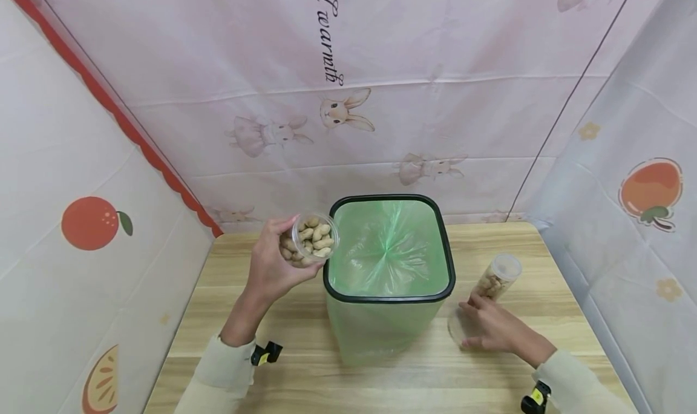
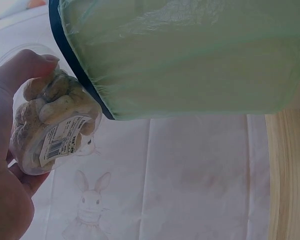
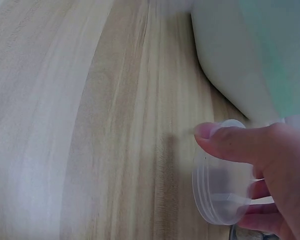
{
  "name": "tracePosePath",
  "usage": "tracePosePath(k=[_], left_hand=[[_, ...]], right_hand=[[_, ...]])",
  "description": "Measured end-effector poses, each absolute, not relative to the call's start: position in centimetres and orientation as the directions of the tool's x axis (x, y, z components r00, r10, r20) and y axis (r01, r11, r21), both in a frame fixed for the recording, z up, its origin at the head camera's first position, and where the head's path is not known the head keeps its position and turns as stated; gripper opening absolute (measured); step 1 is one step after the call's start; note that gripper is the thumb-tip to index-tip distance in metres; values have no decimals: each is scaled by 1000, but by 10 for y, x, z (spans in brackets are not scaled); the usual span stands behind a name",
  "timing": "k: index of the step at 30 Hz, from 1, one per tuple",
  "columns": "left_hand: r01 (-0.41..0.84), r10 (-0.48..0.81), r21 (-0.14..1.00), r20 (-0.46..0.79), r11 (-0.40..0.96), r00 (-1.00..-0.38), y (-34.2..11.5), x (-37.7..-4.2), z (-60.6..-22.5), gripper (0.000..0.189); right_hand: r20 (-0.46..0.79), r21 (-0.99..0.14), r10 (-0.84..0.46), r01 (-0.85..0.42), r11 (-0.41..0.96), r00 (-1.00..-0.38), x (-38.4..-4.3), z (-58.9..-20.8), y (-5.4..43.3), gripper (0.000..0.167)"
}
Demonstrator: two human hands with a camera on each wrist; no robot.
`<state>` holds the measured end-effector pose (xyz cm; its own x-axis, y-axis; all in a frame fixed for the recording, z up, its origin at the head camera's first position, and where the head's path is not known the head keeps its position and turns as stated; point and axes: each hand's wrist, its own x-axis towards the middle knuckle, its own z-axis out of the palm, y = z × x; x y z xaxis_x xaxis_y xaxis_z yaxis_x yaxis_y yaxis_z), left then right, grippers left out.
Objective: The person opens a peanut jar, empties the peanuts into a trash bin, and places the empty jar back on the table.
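Note:
My left hand [image 1: 272, 262] grips a clear plastic jar of peanuts [image 1: 316, 238] beside the left rim of a trash bin [image 1: 449, 262]. The jar has no lid on and leans with its mouth toward the bin; a barcode label [image 2: 65, 139] shows on it in the left wrist view. Green bag film lines the bin, and no peanuts show inside it. Right of the bin, my right hand [image 1: 492, 326] pinches a clear round lid [image 3: 215, 187] by its edge, close to the tabletop. Just beyond that hand is a second clear jar [image 1: 497, 278] with peanuts.
The bin stands mid-table on a wood-grain tabletop [image 1: 296, 371]. Printed cloth [image 1: 435, 123] hangs behind the table, with more cloth walls on the left [image 1: 49, 293] and right [image 1: 626, 269].

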<state>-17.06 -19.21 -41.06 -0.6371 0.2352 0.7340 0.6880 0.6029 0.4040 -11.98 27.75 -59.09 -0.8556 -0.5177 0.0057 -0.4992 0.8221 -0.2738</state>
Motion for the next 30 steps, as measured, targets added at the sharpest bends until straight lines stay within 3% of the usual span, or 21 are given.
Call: tracePosePath(k=[15, 30], left_hand=[[696, 241, 407, 734, 592, -634, -193, -170, -411, 91], [700, 238, 407, 740, 587, -629, -193, -170, -411, 91]], right_hand=[[-67, -270, -509, -476, 837, -858, -120, -600, 276, 81], [-60, -215, -493, -471, 856, -868, -118, -604, 273, 83]])
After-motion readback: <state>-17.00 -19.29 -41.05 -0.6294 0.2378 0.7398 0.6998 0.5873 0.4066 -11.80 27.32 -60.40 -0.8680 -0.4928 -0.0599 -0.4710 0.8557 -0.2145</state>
